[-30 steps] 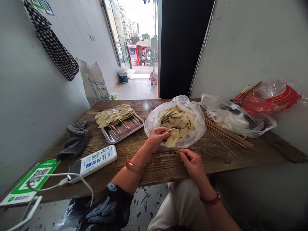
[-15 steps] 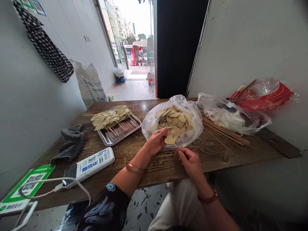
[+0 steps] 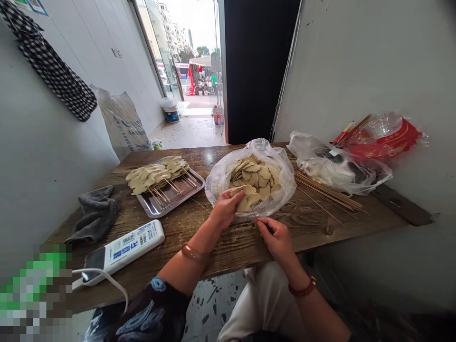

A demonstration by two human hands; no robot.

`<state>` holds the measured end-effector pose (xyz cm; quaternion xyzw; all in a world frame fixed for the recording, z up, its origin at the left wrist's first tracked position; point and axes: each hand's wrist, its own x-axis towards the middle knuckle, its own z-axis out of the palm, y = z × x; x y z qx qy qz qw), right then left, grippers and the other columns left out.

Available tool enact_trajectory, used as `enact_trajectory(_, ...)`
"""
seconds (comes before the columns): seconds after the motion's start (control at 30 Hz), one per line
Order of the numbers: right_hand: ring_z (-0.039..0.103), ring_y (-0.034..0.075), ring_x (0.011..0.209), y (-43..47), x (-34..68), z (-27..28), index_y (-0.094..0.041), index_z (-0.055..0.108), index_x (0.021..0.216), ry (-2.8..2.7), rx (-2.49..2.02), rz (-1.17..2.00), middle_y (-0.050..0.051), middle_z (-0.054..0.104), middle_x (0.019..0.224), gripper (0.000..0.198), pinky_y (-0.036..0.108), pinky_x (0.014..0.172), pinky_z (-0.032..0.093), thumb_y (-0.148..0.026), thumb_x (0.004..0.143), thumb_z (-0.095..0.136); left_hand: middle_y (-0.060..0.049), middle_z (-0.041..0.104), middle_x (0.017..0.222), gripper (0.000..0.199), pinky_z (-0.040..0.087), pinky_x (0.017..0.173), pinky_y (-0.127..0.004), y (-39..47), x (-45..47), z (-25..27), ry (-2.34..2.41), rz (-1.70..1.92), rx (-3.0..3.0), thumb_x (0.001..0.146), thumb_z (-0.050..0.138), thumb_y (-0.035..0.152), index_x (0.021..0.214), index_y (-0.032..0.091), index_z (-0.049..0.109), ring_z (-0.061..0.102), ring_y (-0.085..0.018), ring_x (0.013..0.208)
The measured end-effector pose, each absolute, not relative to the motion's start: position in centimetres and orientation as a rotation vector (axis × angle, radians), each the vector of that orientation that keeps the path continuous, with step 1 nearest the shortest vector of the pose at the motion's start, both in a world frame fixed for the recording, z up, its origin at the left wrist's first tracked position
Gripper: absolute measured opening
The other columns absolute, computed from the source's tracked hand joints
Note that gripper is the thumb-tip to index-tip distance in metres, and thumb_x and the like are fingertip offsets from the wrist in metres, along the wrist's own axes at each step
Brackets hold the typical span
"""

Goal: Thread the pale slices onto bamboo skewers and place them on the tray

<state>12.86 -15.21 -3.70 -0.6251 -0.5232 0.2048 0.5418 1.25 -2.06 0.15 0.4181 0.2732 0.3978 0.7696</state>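
Note:
In front of me, my left hand (image 3: pixel 228 207) pinches a couple of pale yellow, flat food slices (image 3: pixel 249 201) with wavy edges; their exact kind is unclear. My right hand (image 3: pixel 273 233) is closed on a thin wooden skewer (image 3: pixel 254 213), whose upper end meets the lower slice. Whether the tip passes through the slice is hard to see. Just behind the hands sits an open clear plastic bag (image 3: pixel 213 183) full of similar slices. To the left, a metal tray (image 3: pixel 169 206) carries skewered slices (image 3: pixel 151 176), their stick ends pointing toward me.
Loose skewers (image 3: pixel 326 192) lie right of the bag, beside another plastic bag (image 3: pixel 331 171) and a red package (image 3: pixel 386 142). On the left are a dark grey cloth (image 3: pixel 94 213) and a white power bank (image 3: pixel 133 244) with a cable. The wooden table's front edge is near my lap.
The view has shifted slightly, moving everything a little leftward in the picture. Both hands keep their holds on the slices and the skewer, with little other visible movement.

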Motion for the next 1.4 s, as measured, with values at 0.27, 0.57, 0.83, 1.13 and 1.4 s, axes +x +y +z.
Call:
enact_trajectory(0.27,0.061,0.017,0.065,-15.2,12.9,-3.9,-0.018,0.076,0.087,-1.216,-1.495,0.433,0.004,0.071,0.072,0.030,0.026,0.064,0.047,-0.037,0.089,0.052,-0.002,0.066,0.066,0.037,0.046,0.057,-0.021,-2.8,1.7,-0.2,0.580,0.854,1.001,0.058,0.084,0.037,0.079,0.010,0.069,0.057,-0.010,0.057)
enact_trajectory(0.57,0.055,0.015,0.056,-15.1,13.0,-4.0,-0.015,0.073,0.082,-1.128,-1.529,0.420,0.002,0.064,0.062,0.031,0.024,0.054,0.041,-0.039,0.086,0.053,-0.002,0.066,0.070,0.041,0.043,0.054,-0.020,-4.1,2.4,-0.7,0.569,0.706,1.095,0.062,0.081,0.042,0.084,0.011,0.068,0.056,-0.008,0.057)
enact_trajectory(0.83,0.047,0.011,0.048,-15.4,13.0,-4.8,-0.014,0.073,0.090,-0.860,-1.383,0.532,-0.001,0.055,0.056,0.037,0.021,0.045,0.037,-0.047,0.085,0.055,-0.009,0.070,0.093,0.050,0.053,0.073,-0.031,-1.1,0.9,-0.4,0.698,0.861,1.286,0.074,0.068,0.051,0.107,0.013,0.062,0.066,-0.017,0.077)
enact_trajectory(1.13,0.045,0.011,0.050,-15.5,13.0,-5.1,-0.013,0.071,0.091,-0.684,-1.256,0.658,-0.002,0.052,0.058,0.039,0.022,0.045,0.036,-0.049,0.082,0.059,-0.009,0.058,0.127,0.048,0.041,0.104,-0.037,5.2,2.4,1.7,1.211,0.802,2.496,0.074,0.062,0.018,0.122,0.020,0.056,0.053,-0.023,0.119)
enact_trajectory(1.4,0.055,0.015,0.061,-16.5,16.7,-4.3,-0.015,0.073,0.088,-0.736,-1.317,0.605,0.004,0.064,0.070,0.033,0.024,0.054,0.044,-0.045,0.081,0.060,-0.013,0.047,0.139,0.080,0.032,0.105,-0.044,8.9,3.7,3.2,1.618,0.308,2.855,0.067,0.069,0.040,0.139,0.023,0.039,0.044,-0.032,0.125)
